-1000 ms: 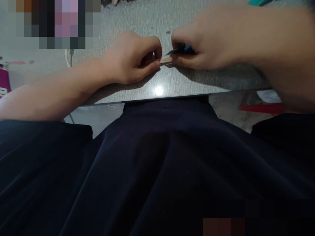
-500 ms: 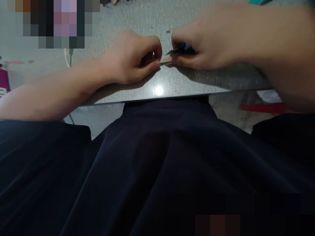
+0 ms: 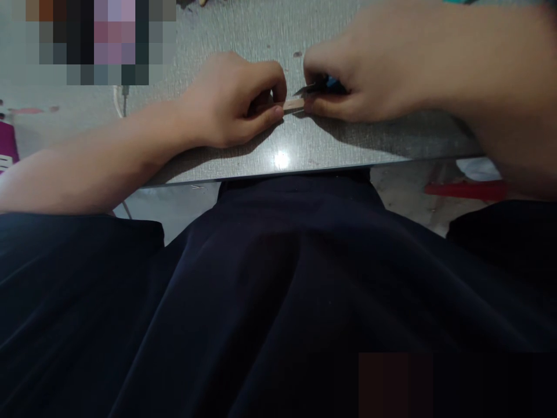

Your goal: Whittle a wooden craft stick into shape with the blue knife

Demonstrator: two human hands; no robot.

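Observation:
Between thumb and fingers, my left hand (image 3: 243, 98) pinches a thin, pale wooden stick (image 3: 293, 105) just above the table. My right hand (image 3: 339, 81) is closed round a utility knife (image 3: 310, 89) with a dark blade and a bit of blue on its body. The blade's tip points left, close over the stick. My right thumb lies against the stick's right end. Most of the knife's body is hidden in my right palm, and the stick's left part is covered by my left fingers.
The grey textured table (image 3: 243, 165) ends at a straight front edge before my lap. A cable (image 3: 117, 101) lies behind my left forearm. A purple item (image 3: 7, 142) is at the far left, and a red object (image 3: 465, 190) shows below the table at the right.
Both hands keep nearly the same pose on the stick and knife. The view has shifted very slightly; nothing was taken up or let go.

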